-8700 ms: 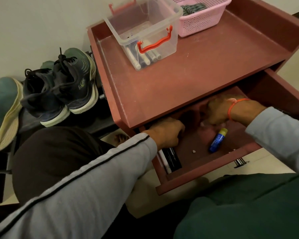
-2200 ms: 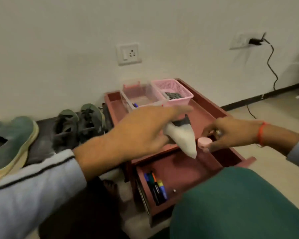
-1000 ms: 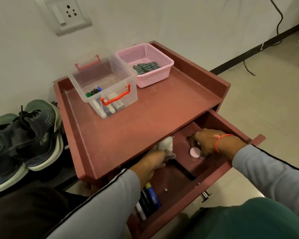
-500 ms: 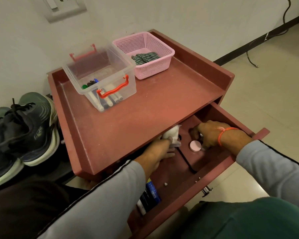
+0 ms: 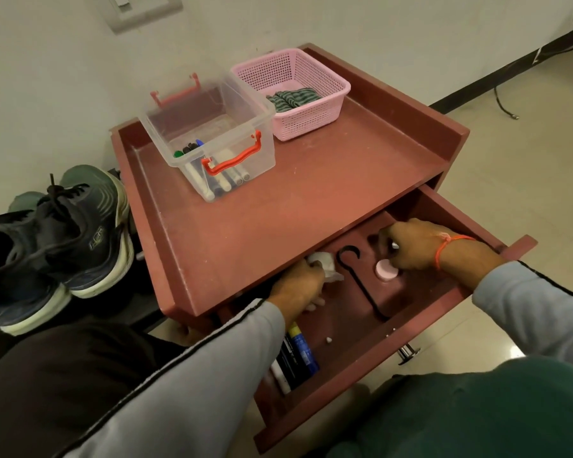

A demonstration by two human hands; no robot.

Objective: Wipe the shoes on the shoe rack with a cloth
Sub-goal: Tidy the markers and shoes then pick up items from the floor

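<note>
Inside the open drawer point(image 5: 411, 332), my left hand point(image 5: 300, 287) grips the white cloth point(image 5: 323, 263); my right hand point(image 5: 411, 244) pinches a pink lid point(image 5: 385, 270).

Red cabinet point(image 5: 311, 200) against pale wall point(image 5: 63, 77), seemingly tiled floor point(image 5: 526, 143)

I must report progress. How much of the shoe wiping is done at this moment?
Done: the drawer is open and the left hand grips a white cloth inside it. In hand: the right hand is at a small pink lid in the drawer. Left: all wiping; the shoes on the rack are untouched.
</note>
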